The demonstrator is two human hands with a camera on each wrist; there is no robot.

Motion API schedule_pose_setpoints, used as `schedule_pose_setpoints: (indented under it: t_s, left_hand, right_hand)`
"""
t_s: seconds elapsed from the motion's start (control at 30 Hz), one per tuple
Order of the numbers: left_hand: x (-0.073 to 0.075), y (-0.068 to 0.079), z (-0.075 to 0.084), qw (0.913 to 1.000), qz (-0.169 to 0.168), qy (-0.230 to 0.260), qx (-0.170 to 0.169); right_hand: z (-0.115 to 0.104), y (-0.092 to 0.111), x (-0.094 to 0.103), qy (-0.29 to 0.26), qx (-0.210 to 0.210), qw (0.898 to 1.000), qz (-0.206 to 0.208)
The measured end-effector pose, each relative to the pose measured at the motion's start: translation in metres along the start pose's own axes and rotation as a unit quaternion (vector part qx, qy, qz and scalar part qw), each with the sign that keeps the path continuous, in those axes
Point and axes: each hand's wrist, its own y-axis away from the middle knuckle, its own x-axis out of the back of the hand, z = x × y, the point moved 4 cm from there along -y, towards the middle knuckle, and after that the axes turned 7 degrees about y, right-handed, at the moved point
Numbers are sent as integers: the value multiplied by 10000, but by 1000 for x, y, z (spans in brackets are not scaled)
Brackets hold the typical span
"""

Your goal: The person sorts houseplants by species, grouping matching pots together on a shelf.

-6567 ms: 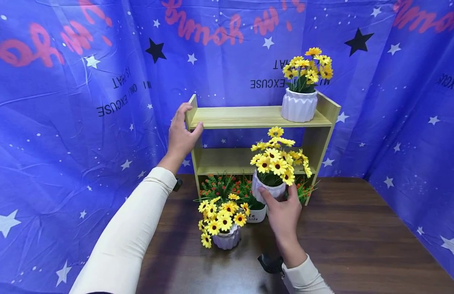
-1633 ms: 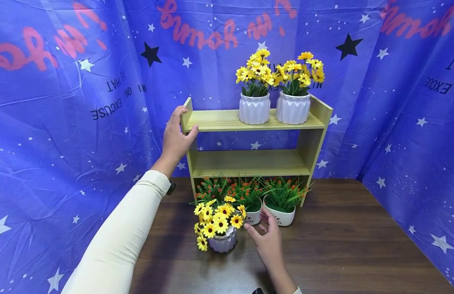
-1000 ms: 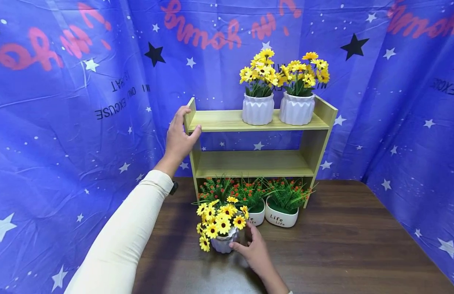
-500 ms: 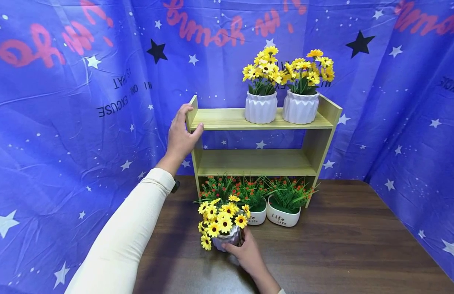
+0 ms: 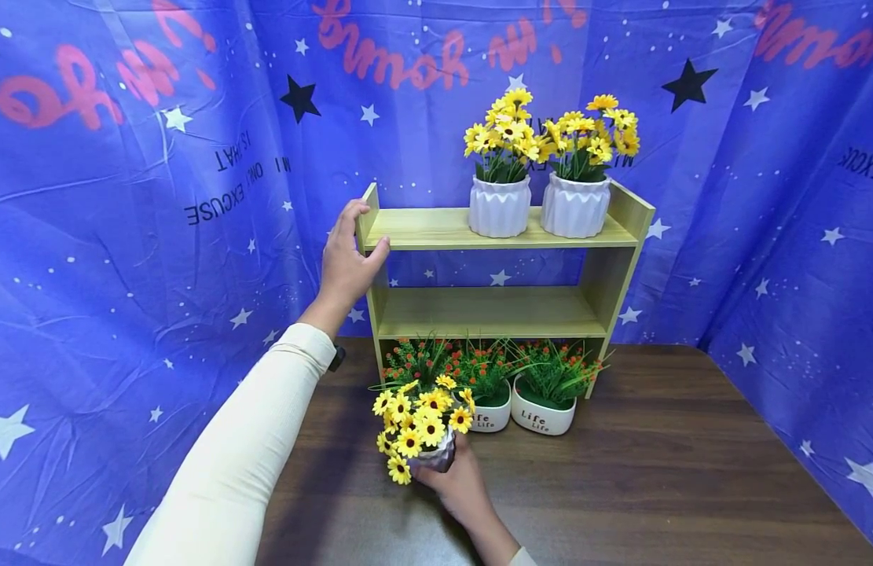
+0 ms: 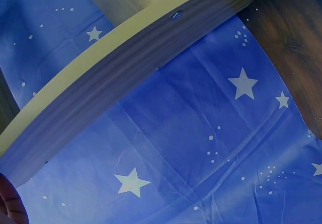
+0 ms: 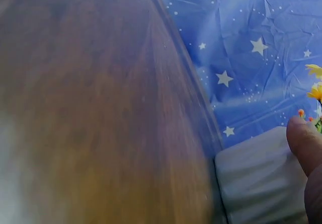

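Observation:
My left hand (image 5: 347,263) holds the upper left corner of a light wooden shelf (image 5: 493,310), thumb on its front edge and fingers at the side panel. In the left wrist view that panel (image 6: 126,58) runs diagonally, with a bit of hand at the lower left. My right hand (image 5: 457,479) grips a white ribbed flowerpot (image 5: 436,454) of yellow daisies (image 5: 418,424), tilted leftward low over the table. The right wrist view shows my thumb (image 7: 304,141) against the white pot (image 7: 261,178). Two similar daisy pots, one left (image 5: 500,207) and one right (image 5: 576,206), stand upright on the top board.
Red-flowered plants in white oval pots (image 5: 544,415) line the bottom of the shelf, the left one partly hidden by the daisies. The middle board (image 5: 489,310) is bare wood. A blue star-printed curtain (image 5: 160,314) surrounds the brown table (image 5: 655,472).
A second daisy pot has gone from my right hand onto the top board. My right hand then moved left to the remaining daisy pot, gripped it and tilted it. The left hand stayed.

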Motion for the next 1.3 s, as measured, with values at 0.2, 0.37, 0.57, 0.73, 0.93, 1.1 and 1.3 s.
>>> schedule_pose_setpoints:
  t_s: [0.2,0.37,0.57,0.73,0.93,1.1,1.3]
  left_hand:
    - [-1,0,0,9999,32,41,-108]
    - [0,0,0,10000,14,22,-38]
    - [-1,2,-2,10000,-20,-28,4]
    - [1,1,-1,10000,27,-2,-61]
    - [0,2,-2,10000,-11,-52,-6]
    - [1,2,-1,10000,-10,-12,-23]
    - [1,0,-1,10000,24,-46,-55]
  right_hand:
    - [-1,-1,-5,433,-26,9988,218]
    - [-1,-1,-6,223,-134,9990,363]
    - [-2,3,-4,-229,-462,9971,564]
    - [-8,5,1,-259,-509,9958,720]
    - [-22,9,11,-327,-430,9943,914]
    - [-38,9,24,-357,-429,9922,1112]
    - [-55,7,40,-494,-307,9891,1352]
